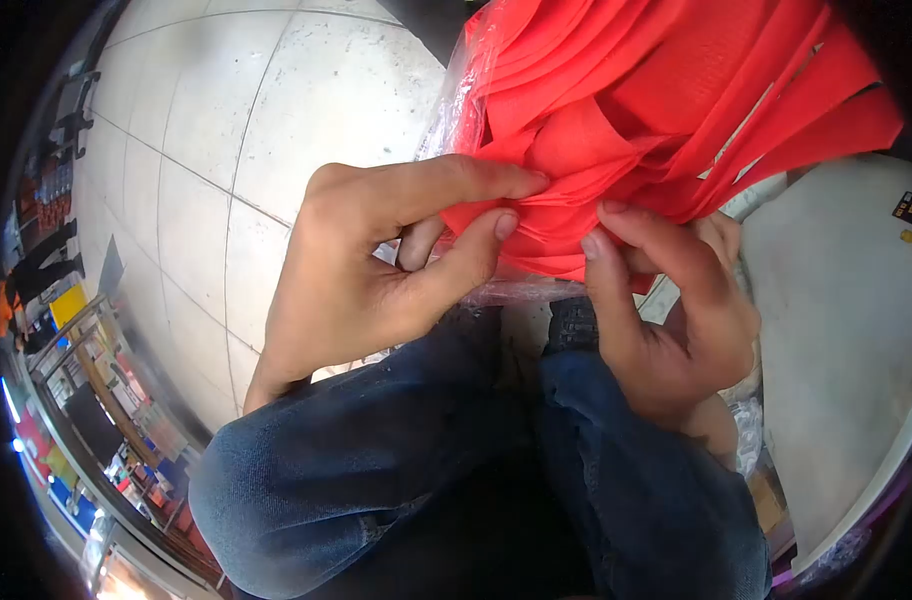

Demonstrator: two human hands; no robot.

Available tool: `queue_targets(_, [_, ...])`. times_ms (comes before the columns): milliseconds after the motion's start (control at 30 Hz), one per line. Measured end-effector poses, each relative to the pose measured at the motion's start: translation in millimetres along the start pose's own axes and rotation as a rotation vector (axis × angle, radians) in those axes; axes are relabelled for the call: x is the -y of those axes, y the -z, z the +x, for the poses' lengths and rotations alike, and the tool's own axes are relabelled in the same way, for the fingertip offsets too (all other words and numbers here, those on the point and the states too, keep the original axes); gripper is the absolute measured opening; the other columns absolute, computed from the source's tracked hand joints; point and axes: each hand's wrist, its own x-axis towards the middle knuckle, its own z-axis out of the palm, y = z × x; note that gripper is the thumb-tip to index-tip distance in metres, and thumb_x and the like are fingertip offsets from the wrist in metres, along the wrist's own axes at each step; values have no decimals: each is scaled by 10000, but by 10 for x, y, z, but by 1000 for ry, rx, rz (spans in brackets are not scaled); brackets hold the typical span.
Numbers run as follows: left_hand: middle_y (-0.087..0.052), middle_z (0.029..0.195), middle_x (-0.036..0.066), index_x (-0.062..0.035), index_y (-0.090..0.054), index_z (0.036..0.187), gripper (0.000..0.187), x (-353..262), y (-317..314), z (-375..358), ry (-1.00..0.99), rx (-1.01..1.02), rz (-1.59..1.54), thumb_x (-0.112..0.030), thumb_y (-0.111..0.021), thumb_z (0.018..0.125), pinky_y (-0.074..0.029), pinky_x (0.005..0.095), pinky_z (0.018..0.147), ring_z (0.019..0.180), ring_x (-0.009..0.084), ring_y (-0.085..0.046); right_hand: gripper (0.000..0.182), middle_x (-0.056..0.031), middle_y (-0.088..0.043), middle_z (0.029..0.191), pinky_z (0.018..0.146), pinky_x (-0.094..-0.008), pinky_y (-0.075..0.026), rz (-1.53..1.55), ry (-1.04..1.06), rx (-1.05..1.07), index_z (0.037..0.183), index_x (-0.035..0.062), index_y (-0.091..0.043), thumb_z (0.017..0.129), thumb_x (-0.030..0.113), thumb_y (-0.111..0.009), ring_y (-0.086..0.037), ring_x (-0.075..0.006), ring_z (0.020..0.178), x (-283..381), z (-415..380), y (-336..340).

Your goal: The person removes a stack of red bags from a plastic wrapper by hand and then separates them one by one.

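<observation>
A thick bunch of layered red fabric (666,80) fills the upper right, with loose strap-like strips fanning out to the right. My left hand (366,250) pinches the near edge of the fabric between thumb and index finger. On the other side, my right hand (676,310) has its thumb and index finger closed on the same edge, a short way from the left fingertips. Clear plastic wrap (466,100) lies along the left side and under the fabric. The right hand's other fingers are partly hidden.
My legs in dark blue jeans (346,450) are below the hands. A pale grey surface (826,330) stands at the right, bearing a black and yellow label (911,210). Large light floor tiles (206,130) stretch left, towards a metal-framed rack (106,390) with mixed goods.
</observation>
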Motion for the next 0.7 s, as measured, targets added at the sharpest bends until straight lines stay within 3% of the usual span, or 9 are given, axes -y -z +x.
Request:
queue_targets(167, [-411, 476, -48, -8, -735, 1072, 288, 52, -37, -19, 7, -40, 11, -82, -775, 796, -274, 191, 498, 450, 10, -325, 307, -66, -655, 736, 650, -257, -447, -3, -9, 19, 1010, -12, -689, 733, -126, -752, -558, -148, 670, -23, -21, 9])
queue_targets(500, [-453, 513, -50, -7, -737, 1051, 288, 0, -14, -11, 77, -60, 4, -91, -793, 781, -256, 195, 492, 449, 11, -323, 286, -70, -676, 792, 668, -253, -450, 4, -40, 30, 983, -3, -678, 734, -125, -751, -572, -140, 672, -18, -23, 19])
queue_targets(700, [-486, 526, -44, 8, -730, 1053, 299, -28, -10, 2, 57, -57, 1, -95, -803, 782, -267, 193, 499, 441, 14, -327, 337, -66, -668, 794, 682, -266, -445, 1, 93, 51, 1012, 7, -675, 712, -115, -768, -578, -157, 663, -65, 23, 36])
